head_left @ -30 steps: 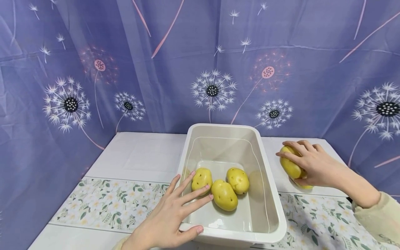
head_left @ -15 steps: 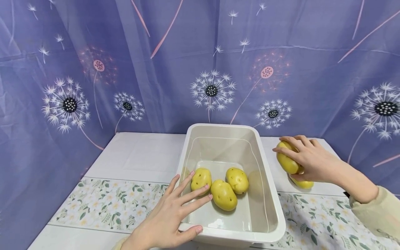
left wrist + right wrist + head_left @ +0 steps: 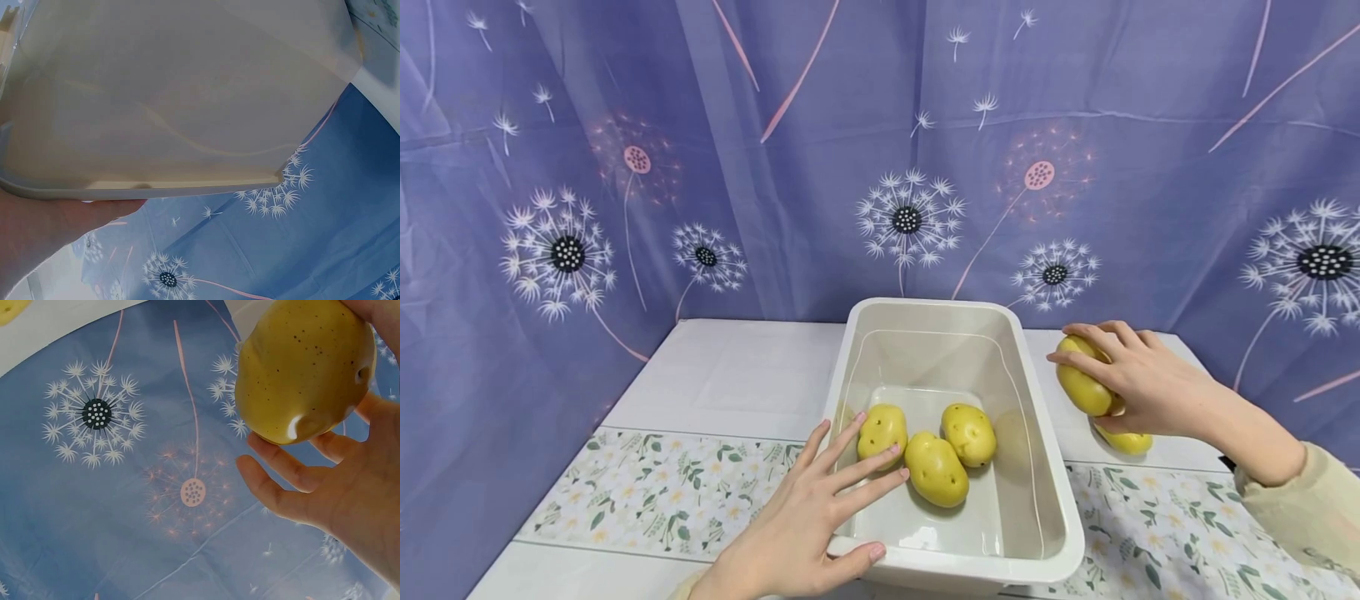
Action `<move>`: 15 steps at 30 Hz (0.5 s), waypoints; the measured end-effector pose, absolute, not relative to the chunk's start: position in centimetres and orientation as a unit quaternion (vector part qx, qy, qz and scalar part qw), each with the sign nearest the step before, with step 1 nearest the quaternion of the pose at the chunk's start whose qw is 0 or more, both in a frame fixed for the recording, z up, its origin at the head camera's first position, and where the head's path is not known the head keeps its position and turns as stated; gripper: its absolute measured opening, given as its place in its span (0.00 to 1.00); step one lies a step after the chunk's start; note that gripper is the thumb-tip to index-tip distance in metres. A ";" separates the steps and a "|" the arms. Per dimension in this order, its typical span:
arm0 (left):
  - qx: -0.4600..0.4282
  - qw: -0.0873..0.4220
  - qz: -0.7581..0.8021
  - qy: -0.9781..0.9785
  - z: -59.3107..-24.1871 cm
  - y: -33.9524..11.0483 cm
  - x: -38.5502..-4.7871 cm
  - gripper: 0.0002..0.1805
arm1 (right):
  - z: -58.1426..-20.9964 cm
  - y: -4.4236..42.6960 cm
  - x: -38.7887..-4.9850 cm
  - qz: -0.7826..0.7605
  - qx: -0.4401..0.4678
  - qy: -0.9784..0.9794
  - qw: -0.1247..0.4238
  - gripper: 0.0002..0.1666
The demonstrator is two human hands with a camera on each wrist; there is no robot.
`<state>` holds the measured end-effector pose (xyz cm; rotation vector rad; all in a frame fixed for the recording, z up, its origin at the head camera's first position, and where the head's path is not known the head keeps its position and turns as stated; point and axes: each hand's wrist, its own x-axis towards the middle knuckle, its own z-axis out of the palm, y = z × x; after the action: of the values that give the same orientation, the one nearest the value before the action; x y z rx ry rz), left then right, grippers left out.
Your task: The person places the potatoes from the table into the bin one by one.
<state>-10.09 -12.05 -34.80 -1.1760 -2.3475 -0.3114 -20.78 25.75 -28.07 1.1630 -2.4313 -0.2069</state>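
Note:
A yellow potato [image 3: 1084, 385] is gripped between the thumb and fingers of my right hand [image 3: 1157, 383], to the right of a white plastic tub [image 3: 1045, 562]. The right wrist view shows the same potato [image 3: 306, 369], smooth and dotted with small dark pits. Below that hand another potato [image 3: 1126, 440] lies on the table, partly hidden. Inside the tub rest three more potatoes, one at left [image 3: 882, 435], one in front [image 3: 936, 471] and one at right [image 3: 970, 435]. My left hand [image 3: 808, 504] lies spread over the tub's near left rim, fingers straight.
The white table [image 3: 760, 367] carries a floral strip [image 3: 677, 492] running across it under the tub. Behind and at both sides hangs a blue-purple curtain [image 3: 805, 208] with dandelion prints. In the left wrist view the tub wall [image 3: 187, 94] fills most of the picture.
My right hand has lifted the potato slightly up and to the left, uncovering more of the potato beneath. The left hand and the tub's potatoes have stayed in place.

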 end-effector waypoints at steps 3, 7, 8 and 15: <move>-0.430 0.246 -0.113 -0.861 -34.8 -12.0 -10.1 0.30 | -27.8 25.4 -20.7 -0.077 0.426 -0.876 0.214 0.49; -0.430 0.247 -0.114 -0.861 -34.8 -12.0 -10.0 0.31 | -27.6 24.9 -20.7 -0.078 0.429 -0.875 0.209 0.50; -0.430 0.248 -0.114 -0.861 -34.9 -12.0 -10.0 0.30 | -27.6 24.8 -20.7 -0.078 0.430 -0.875 0.208 0.50; -0.429 0.248 -0.120 -0.860 -34.9 -12.0 -10.0 0.30 | -27.3 23.8 -21.0 -0.086 0.445 -0.867 0.208 0.51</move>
<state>-10.03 -12.00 -34.85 -1.1685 -2.3442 -0.3275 -20.95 23.77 -27.31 1.2381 -2.4129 -0.2405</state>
